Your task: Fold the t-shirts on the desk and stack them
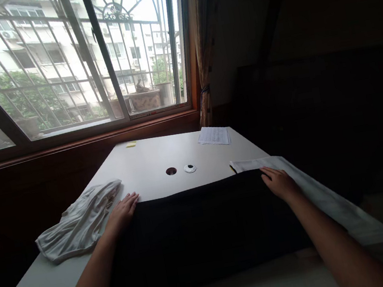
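A black piece of cloth, too dark to show its exact kind, is spread over the near part of the white table. My left hand lies on its far left corner with the fingers stretched out. On the far right corner rests my right hand, fingers extended and slightly bent along the edge. Left of my left hand is a crumpled, light grey-white garment. Beyond and to the right of my right hand, a pale folded cloth runs along the table's right side, partly under the black one.
The white table has a round hole with a white ring-shaped cover beside it. Papers and a yellow note lie at the far edge. A barred window and a tied curtain stand behind.
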Available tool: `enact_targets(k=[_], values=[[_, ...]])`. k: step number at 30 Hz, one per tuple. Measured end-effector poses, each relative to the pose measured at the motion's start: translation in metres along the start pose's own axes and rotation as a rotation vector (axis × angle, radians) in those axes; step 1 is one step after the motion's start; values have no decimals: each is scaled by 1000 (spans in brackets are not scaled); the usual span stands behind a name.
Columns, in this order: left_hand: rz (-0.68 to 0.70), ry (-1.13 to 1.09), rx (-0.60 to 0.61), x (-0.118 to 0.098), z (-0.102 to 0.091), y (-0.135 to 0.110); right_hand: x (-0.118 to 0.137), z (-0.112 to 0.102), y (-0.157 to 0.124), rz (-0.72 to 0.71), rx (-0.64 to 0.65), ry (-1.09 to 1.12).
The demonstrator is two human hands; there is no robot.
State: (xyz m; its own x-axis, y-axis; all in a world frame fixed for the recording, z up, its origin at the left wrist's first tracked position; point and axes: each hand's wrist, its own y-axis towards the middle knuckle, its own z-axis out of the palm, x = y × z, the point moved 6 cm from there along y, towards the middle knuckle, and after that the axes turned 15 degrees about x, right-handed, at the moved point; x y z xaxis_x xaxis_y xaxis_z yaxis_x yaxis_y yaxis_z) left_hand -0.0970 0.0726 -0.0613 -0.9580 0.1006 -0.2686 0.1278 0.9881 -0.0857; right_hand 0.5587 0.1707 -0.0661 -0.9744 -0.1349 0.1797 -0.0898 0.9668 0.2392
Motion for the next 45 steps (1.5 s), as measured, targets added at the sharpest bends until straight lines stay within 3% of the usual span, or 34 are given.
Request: enact_targets(k=[5, 18, 29, 45], values=[[-1, -33, -37, 4, -1, 2, -3, -2, -1, 15, -21, -17], [39, -41, -280, 9, -13, -5, -3, -10, -4, 118, -25, -30], [41, -118, -238, 7, -15, -7, -7, -14, -10, 264, 14, -11], [35, -82, -234, 5, -16, -6, 1, -20, -14, 339, 47, -3]])
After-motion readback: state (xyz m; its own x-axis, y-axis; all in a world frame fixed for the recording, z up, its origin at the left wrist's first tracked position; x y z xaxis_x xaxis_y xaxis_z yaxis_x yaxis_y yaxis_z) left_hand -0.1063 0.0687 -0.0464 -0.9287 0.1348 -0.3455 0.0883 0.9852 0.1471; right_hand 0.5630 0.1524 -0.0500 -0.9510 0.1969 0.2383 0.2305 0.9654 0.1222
